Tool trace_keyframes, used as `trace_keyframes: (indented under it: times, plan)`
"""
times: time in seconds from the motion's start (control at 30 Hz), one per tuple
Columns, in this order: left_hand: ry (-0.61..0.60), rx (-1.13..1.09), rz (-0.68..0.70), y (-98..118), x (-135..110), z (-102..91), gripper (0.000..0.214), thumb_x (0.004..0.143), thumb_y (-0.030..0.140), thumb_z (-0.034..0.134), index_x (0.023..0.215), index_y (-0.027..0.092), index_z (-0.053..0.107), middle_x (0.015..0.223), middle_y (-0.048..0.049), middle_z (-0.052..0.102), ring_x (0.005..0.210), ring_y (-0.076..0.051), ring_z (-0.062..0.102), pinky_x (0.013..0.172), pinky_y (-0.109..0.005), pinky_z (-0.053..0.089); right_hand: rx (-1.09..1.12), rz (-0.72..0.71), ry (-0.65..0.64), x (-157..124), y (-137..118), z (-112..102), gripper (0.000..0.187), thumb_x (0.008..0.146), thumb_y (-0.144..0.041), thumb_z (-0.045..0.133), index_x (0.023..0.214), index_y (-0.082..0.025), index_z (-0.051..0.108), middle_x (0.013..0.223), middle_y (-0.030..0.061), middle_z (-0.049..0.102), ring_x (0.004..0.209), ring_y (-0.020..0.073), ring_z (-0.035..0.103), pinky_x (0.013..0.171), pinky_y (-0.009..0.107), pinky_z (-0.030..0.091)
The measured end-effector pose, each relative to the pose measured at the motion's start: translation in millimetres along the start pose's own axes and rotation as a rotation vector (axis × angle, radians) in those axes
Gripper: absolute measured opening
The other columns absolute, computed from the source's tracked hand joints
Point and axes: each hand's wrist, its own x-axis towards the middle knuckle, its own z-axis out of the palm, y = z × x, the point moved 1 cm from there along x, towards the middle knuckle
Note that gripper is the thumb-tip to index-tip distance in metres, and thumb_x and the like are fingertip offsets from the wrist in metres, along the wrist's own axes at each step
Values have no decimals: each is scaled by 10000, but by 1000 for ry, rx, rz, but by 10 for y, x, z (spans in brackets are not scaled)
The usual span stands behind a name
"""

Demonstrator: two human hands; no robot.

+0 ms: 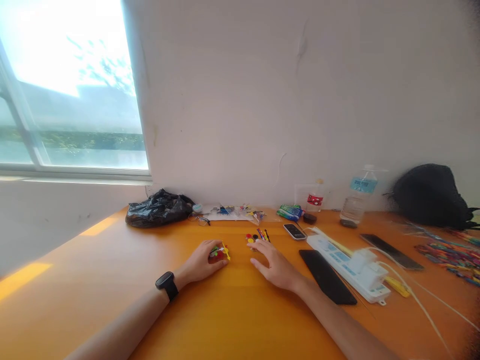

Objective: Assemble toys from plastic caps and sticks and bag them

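My left hand, wearing a black watch on its wrist, rests on the orange-brown table. Its fingers curve behind a small heap of plastic pieces in green, white, red and yellow, with the thumb apart in front. The heap partly hides the fingertips. My right hand is open, thumb and fingers apart, holding nothing. Just beyond its fingertips lie small round pieces in red, yellow and black. Beside these are several thin coloured sticks, partly covered by the hand.
A black plastic bag, glasses and clear bags of small parts line the wall. Rightward are a phone-like device, a dark slab, a power strip with cables, bottles and colourful strands.
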Motion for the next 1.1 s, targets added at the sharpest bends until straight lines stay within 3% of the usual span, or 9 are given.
trace_keyframes:
  times: [0.13, 0.27, 0.43, 0.5, 0.57, 0.67, 0.8, 1.03, 1.1]
  plan:
    - [-112, -223, 56, 202, -78, 80, 574, 921, 442, 695, 1426, 209, 553, 1142, -99, 724, 981, -229, 697, 898, -348, 554, 89, -80, -192, -51, -209, 142, 668, 947, -474, 644, 1559, -283, 457, 1557, 108, 503, 1444, 303, 455, 1223, 490, 348]
    - [-192, -355, 115, 325, -156, 191, 814, 884, 419, 748, 1585, 272, 362, 1355, -139, 649, 1170, -273, 665, 999, -410, 550, 155, -146, -211, -50, -319, 184, 655, 924, -463, 680, 1521, -258, 509, 1542, 128, 507, 1405, 311, 492, 1189, 464, 394]
    - [-134, -181, 161, 253, -120, 137, 1006, 762, 525, 857, 1597, 281, 351, 1621, -160, 397, 1492, -368, 379, 1231, -544, 333, 248, -109, -174, -12, -259, 195, 359, 916, -282, 662, 1270, -231, 690, 1222, 90, 713, 1114, 262, 667, 1013, 406, 530]
    - [-147, -99, 158, 202, -98, 77, 1124, 702, 599, 878, 1616, 261, 317, 1676, -169, 293, 1543, -396, 265, 1262, -573, 255, 322, -93, -184, -8, -230, 213, 370, 904, -188, 620, 1264, -233, 693, 1202, 74, 729, 1089, 245, 686, 1003, 392, 538]
    - [-195, -76, 126, 180, -88, 31, 1173, 694, 640, 865, 1631, 240, 283, 1683, -185, 272, 1543, -407, 264, 1260, -577, 256, 382, -105, -193, -12, -227, 222, 456, 888, -141, 603, 1329, -245, 661, 1292, 68, 704, 1168, 240, 669, 1061, 390, 513]
    - [-243, -87, 104, 232, -85, -7, 1054, 729, 635, 839, 1588, 237, 375, 1600, -181, 430, 1458, -398, 421, 1211, -546, 355, 330, -110, -173, -20, -247, 195, 532, 881, -206, 661, 1407, -254, 605, 1370, 80, 659, 1233, 253, 637, 1104, 407, 488]
    - [-222, -121, 182, 375, -81, -21, 728, 797, 553, 812, 1422, 263, 577, 1379, -111, 641, 1244, -316, 607, 1088, -442, 481, 177, -98, -126, -32, -218, 134, 622, 859, -346, 731, 1448, -236, 564, 1427, 119, 604, 1304, 295, 576, 1151, 461, 442]
    - [-273, -275, 127, 437, -110, 44, 445, 895, 404, 729, 1300, 234, 657, 1146, -53, 723, 968, -210, 679, 838, -299, 549, 65, -24, -206, -48, -99, 184, 797, 875, -532, 715, 1562, -233, 444, 1604, 141, 409, 1489, 336, 369, 1236, 503, 317]
    - [-276, -292, 135, 437, -113, 59, 424, 906, 398, 715, 1297, 244, 662, 1152, -50, 720, 966, -207, 679, 833, -295, 546, 69, -40, -207, -37, -126, 186, 725, 885, -522, 711, 1520, -244, 497, 1568, 133, 450, 1449, 325, 418, 1209, 485, 355]
